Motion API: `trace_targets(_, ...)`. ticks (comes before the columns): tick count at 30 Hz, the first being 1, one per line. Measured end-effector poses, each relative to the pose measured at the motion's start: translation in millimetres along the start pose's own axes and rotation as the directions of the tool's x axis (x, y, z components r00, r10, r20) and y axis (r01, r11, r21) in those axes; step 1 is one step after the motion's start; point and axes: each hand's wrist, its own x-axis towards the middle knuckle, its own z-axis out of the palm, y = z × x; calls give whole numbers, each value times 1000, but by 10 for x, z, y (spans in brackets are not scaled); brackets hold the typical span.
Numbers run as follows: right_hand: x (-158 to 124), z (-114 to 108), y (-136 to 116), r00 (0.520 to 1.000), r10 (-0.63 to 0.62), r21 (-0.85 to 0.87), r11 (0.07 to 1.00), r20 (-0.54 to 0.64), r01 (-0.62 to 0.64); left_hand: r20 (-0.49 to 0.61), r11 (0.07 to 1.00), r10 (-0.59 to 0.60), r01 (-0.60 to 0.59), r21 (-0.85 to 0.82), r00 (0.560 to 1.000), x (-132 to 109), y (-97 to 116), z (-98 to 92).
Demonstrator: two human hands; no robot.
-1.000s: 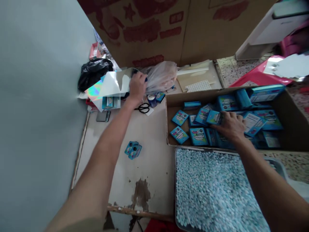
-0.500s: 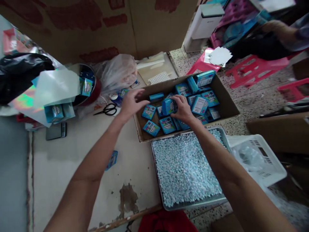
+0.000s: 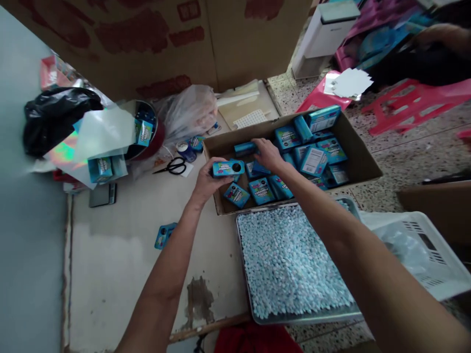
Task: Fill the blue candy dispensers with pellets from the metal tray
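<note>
My left hand (image 3: 206, 182) is closed around a small blue candy box (image 3: 227, 168), raised over the near left corner of a cardboard carton (image 3: 368, 169). Inside that carton my right hand (image 3: 268, 154) has its fingers on the end of another blue candy box (image 3: 243, 148), which lies on its side by the far wall. Several more such boxes (image 3: 262, 191) fill the carton, some upright, some tilted. Beside it, toward me, is a metal tray (image 3: 241, 255) heaped with pale blue and white candies (image 3: 294, 264).
Black scissors (image 3: 172, 166), a drink can (image 3: 186, 152) and a plastic bag (image 3: 191, 110) lie left of the carton. Blue printed packs (image 3: 164, 235) rest on the table near my left forearm. A white basket (image 3: 437, 245) stands at right, pink stools (image 3: 415, 105) behind. Another person's hand (image 3: 445, 37) shows top right.
A candy box that was in my right hand is now in my left, which has come down and closed. My right hand has moved left to the box by the far wall.
</note>
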Motion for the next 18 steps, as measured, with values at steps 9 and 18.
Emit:
trace_targets(9,103,246,-276,997,49,-16,999,66,-48,-256,959,-100,25,-282,962,-174,-74,52)
trace_targets(18,-545,-658,-406,847,326,736,424,419,-527,19,997,-42,43,-63,999,-502,385,76)
